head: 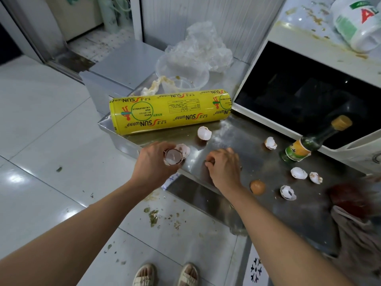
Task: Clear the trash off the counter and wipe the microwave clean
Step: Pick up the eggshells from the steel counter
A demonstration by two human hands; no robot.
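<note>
Meanwhile left hand [153, 162] holds eggshells [175, 156]; right hand [223, 167] curls, pinching at the counter [257, 162].

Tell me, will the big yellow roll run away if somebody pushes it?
Probably, yes. The yellow roll is a round tube lying on its side on the metal counter, so a sideways push would likely roll it. Its left end sits near the counter's edge, so it might drop off. It looks thick and tightly wound, so probably stiff and rather heavy.

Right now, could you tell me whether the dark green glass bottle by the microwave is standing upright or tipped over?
Tipped over: the dark green glass bottle lies on its side on the steel counter, tan cap toward the microwave.
</note>
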